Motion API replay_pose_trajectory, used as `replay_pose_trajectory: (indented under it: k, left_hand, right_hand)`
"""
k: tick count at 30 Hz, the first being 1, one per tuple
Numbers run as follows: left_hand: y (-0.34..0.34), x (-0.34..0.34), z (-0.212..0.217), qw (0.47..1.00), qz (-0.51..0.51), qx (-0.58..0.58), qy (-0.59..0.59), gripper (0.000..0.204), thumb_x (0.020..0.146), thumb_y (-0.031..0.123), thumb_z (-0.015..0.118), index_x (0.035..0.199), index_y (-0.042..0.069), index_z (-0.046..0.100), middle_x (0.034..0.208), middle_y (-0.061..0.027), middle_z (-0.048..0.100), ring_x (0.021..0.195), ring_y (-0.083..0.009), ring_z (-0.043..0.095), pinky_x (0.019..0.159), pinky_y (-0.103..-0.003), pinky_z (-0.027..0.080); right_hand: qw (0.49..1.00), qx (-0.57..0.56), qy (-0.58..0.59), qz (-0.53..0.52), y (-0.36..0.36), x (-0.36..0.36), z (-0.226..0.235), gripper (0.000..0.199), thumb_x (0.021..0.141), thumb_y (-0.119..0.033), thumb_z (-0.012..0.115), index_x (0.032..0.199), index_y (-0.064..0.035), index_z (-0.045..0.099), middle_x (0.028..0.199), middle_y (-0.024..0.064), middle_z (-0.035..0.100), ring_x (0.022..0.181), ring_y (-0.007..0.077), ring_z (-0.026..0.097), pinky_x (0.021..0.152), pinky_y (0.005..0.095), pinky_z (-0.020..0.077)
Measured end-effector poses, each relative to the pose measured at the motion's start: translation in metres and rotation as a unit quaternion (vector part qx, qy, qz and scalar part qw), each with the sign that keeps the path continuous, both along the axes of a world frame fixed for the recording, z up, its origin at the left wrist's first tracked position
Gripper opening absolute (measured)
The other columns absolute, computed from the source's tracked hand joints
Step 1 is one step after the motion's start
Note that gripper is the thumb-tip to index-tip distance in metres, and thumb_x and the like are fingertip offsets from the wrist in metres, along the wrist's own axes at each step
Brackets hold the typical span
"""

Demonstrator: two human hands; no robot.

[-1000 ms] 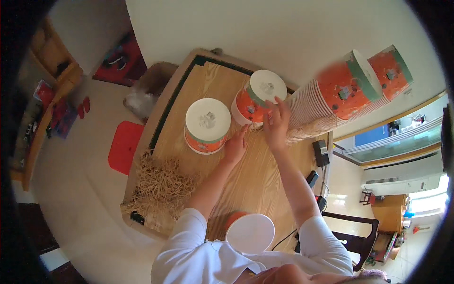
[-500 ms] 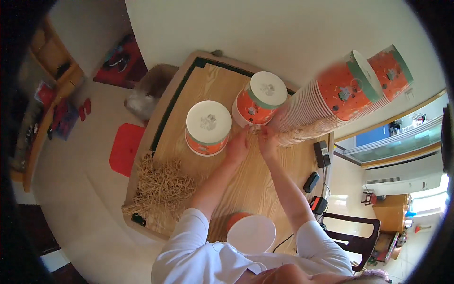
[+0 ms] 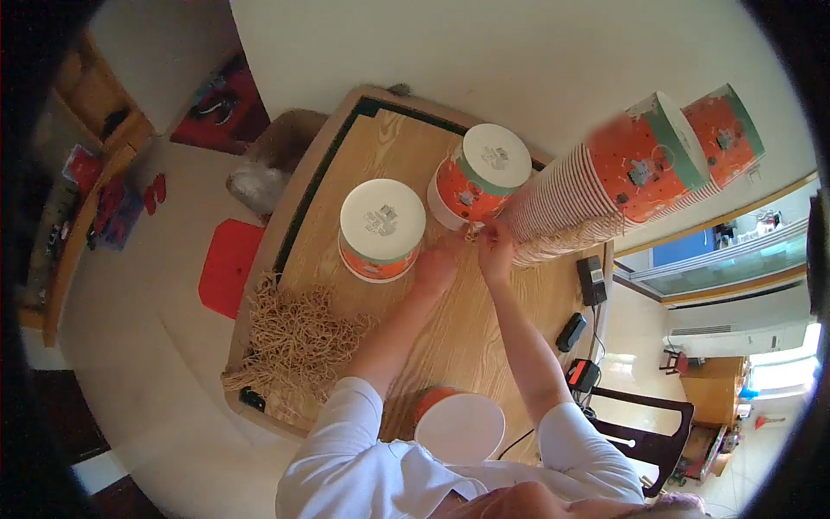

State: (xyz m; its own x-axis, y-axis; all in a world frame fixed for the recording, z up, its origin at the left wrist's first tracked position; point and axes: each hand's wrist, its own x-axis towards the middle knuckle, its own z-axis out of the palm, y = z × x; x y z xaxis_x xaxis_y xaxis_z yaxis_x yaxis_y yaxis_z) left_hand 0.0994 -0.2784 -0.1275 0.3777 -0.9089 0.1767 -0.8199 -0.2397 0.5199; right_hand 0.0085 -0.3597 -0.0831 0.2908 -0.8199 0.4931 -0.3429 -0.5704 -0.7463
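At the far side of the table, my left hand [image 3: 439,265] and my right hand [image 3: 495,248] meet fingertip to fingertip. Between them shows a small bit of tan twine [image 3: 473,231], which both seem to pinch. Just beyond stands an upside-down orange paper bucket [image 3: 467,192] with a green band and white base. A second upturned bucket [image 3: 381,227] stands to the left of my left hand. Close to my right hand runs a tall stack of nested buckets [image 3: 627,173], with twine strands along its near side. My left fingers are partly hidden.
A tangled pile of twine [image 3: 303,337] covers the table's left corner. Another bucket [image 3: 460,428] lies near my chest. Black adapters [image 3: 584,374] with cables line the right edge. A wooden chair [image 3: 648,432] stands at right, and a red stool [image 3: 232,266] at left.
My hands have shifted slightly, the right one a little to the right, still meeting at the twine. The view has moved a little; the buckets stand as before.
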Motion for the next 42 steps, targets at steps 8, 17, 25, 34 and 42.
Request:
replay_pose_trajectory:
  k: [8, 17, 25, 34, 42]
  left_hand:
    - [0.047, -0.010, -0.011, 0.978, -0.016, -0.100, 0.183, 0.023, 0.077, 0.009, 0.053, 0.100, 0.008, 0.054, 0.082, -0.0147, 0.057, 0.073, -0.0304, 0.058, 0.059, -0.041, 0.046]
    - [0.230, -0.032, 0.018, 0.944, 0.048, -0.094, 0.312, 0.013, 0.083, 0.013, 0.057, 0.088, 0.003, 0.064, 0.073, -0.0080, 0.061, 0.063, -0.0169, 0.058, 0.057, -0.028, 0.045]
    - [0.287, -0.051, 0.115, 0.911, 0.045, -0.049, 0.407, 0.018, 0.085, 0.007, 0.054, 0.099, 0.002, 0.063, 0.084, -0.0086, 0.066, 0.074, -0.0106, 0.061, 0.064, -0.023, 0.047]
    - [0.293, -0.075, 0.121, 0.891, 0.100, -0.113, 0.429, 0.022, 0.086, 0.006, 0.052, 0.107, 0.003, 0.059, 0.089, -0.0067, 0.066, 0.077, -0.0094, 0.060, 0.067, -0.021, 0.046]
    - [0.286, -0.095, 0.051, 0.969, 0.117, 0.003, 0.219, 0.022, 0.081, 0.011, 0.054, 0.101, 0.003, 0.059, 0.086, -0.0137, 0.060, 0.076, -0.0297, 0.060, 0.064, -0.037, 0.047]
  right_hand:
    - [0.975, 0.193, 0.061, 0.096, 0.032, -0.055, -0.024, 0.011, 0.083, -0.006, 0.055, 0.094, -0.0020, 0.058, 0.080, 0.0038, 0.060, 0.069, 0.0106, 0.054, 0.058, 0.0235, 0.0435]
    - [0.895, 0.290, 0.213, 0.262, 0.155, -0.173, 0.073, 0.023, 0.085, -0.020, 0.057, 0.103, -0.0063, 0.058, 0.090, 0.0078, 0.059, 0.073, 0.0153, 0.058, 0.068, 0.0273, 0.0470]
    - [0.880, 0.233, 0.347, 0.224, 0.209, -0.205, 0.093, 0.032, 0.077, -0.016, 0.056, 0.108, -0.0090, 0.053, 0.093, 0.0167, 0.059, 0.082, 0.0318, 0.060, 0.071, 0.0397, 0.0481]
    - [0.849, 0.248, 0.359, 0.298, 0.177, -0.173, 0.098, 0.029, 0.085, -0.029, 0.054, 0.106, -0.0093, 0.058, 0.085, 0.0100, 0.062, 0.078, 0.0217, 0.060, 0.070, 0.0334, 0.0474]
    - [0.983, 0.138, 0.093, 0.078, 0.026, -0.075, 0.002, 0.022, 0.081, -0.012, 0.055, 0.100, -0.0041, 0.061, 0.088, 0.0099, 0.064, 0.078, 0.0181, 0.060, 0.071, 0.0299, 0.0467]
